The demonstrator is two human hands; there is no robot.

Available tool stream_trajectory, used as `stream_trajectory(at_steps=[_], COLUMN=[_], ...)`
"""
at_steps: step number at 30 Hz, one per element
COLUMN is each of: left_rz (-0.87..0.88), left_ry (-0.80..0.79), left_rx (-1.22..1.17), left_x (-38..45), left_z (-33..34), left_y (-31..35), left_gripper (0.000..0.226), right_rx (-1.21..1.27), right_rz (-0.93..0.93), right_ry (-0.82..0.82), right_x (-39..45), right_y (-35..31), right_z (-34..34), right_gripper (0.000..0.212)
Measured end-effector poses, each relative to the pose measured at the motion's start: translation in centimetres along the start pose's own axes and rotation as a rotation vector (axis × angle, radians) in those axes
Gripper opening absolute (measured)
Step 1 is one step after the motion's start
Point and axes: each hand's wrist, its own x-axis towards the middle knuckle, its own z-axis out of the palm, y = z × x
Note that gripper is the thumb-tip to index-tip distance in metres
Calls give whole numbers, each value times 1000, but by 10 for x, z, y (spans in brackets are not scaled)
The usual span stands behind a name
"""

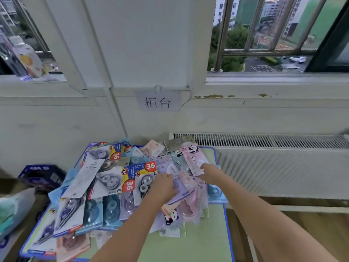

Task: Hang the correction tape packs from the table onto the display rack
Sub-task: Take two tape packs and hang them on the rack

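Correction tape packs (120,178) lie in a loose, overlapping heap across the far half of the bench (200,242), flat glossy cards in blue, lilac and pink, some printed with pandas. The left hand (164,188) rests on the lilac packs with fingers curled into them; the right hand (208,172) pinches a pink panda pack (192,159) near the far right corner. Pulling one card could likely drag slippery neighbours off the bench's edge. No display rack is in view.
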Motion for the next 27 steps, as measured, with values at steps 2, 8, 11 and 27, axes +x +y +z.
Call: stream_trajectory(at_steps=[2,8,11,27], left_rz=[-2,-17,-44,-416], left_ry=[-4,48,111,242], left_rx=[5,-89,-162,-356], left_x=[8,19,21,31], left_z=[6,13,19,24], left_y=[1,19,24,46], left_gripper=[33,41,44,73], right_rx=[25,144,163,377], right_rz=[19,56,61,137], right_ry=[-8,52,99,16], right_x=[15,54,65,85], right_y=[2,9,13,22], right_z=[-1,-7,-8,-4], right_gripper=[45,41,40,68])
